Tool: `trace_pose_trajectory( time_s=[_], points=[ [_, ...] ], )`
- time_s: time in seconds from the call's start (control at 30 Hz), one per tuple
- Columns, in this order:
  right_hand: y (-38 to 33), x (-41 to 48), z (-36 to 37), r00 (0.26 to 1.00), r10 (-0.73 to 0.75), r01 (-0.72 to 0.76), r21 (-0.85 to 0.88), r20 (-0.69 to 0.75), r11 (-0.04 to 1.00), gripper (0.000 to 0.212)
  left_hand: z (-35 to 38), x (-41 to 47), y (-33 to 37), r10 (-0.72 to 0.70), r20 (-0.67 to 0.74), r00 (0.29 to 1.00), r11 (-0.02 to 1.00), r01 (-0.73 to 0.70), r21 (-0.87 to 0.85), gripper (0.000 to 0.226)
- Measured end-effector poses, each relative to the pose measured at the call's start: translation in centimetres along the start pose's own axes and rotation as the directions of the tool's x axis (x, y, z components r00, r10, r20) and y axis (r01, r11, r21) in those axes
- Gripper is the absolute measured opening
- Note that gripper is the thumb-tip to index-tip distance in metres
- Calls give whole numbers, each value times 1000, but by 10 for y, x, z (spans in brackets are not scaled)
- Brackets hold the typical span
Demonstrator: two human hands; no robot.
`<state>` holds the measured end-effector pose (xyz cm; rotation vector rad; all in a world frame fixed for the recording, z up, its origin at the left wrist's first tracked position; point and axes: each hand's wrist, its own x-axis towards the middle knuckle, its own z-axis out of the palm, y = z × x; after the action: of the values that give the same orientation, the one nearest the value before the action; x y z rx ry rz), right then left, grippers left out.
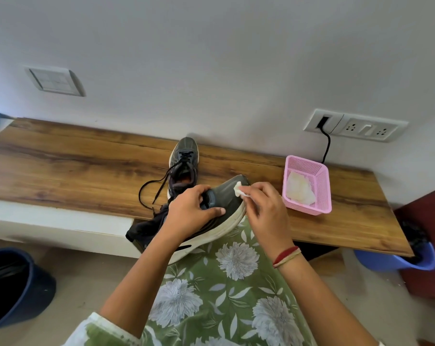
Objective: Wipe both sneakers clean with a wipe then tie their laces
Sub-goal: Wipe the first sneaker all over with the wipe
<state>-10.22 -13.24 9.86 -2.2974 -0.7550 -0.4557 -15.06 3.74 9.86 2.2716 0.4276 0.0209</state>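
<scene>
At the bottom of the frame, both forearms reach up over a green floral garment [226, 283]. At centre the left hand [190, 211] curls round the collar of the near sneaker [224, 196], thumb on its side, holding it tilted off the wooden shelf [86, 166]. The right hand [263, 208], wrist bent, pinches a white wipe [239, 190] against its toe. Above, the far sneaker [184, 158] stands on the shelf, laces loose. A pink basket [321, 176] sits to the right.
</scene>
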Motion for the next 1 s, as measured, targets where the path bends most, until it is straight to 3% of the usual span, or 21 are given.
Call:
trace_pose_trajectory(
  time_s=[0.2, 0.3, 0.4, 0.47, 0.63, 0.73, 0.83, 0.9, 1.0],
  points=[
    [-4, -19, 5, 963, -145, 165, -71, 227, 984, 25, -2, 0, 6, 40, 79, 996, 999, -39, -20, 64],
    [8, -4, -5, 981, -117, 143, -165, 155, 976, 18, -5, 0, 5, 52, 145, 988, 995, -39, -95, 61],
    [13, 9, -12, 999, 17, -8, -165, 51, 986, 17, -4, 1, 2, 47, 127, 991, 984, -24, -174, 75],
    [9, 5, -7, 998, 38, -29, -145, 56, 989, 17, -1, 0, 0, 39, 106, 994, 971, -12, -239, 84],
    [0, -25, 6, 964, -149, 188, -165, 222, 968, 23, -3, 0, 1, 74, 138, 988, 955, -31, -294, 84],
    [10, -8, -3, 981, -119, 154, -236, 156, 959, 19, -5, 0, 1, 82, 165, 983, 960, -34, -278, 82],
    [18, 20, -20, 992, 124, -123, -166, 1, 978, 14, -4, -3, 3, 92, 126, 988, 975, -63, -213, 83],
    [13, 26, -24, 980, 186, -182, -67, 66, 981, 13, -1, -7, 6, 125, 82, 989, 985, -113, -131, 81],
    [-6, 10, -13, 949, 109, -85, -94, 294, 992, 15, 2, -11, 11, 205, 2, 979, 978, -205, 35, 81]
  ],
)
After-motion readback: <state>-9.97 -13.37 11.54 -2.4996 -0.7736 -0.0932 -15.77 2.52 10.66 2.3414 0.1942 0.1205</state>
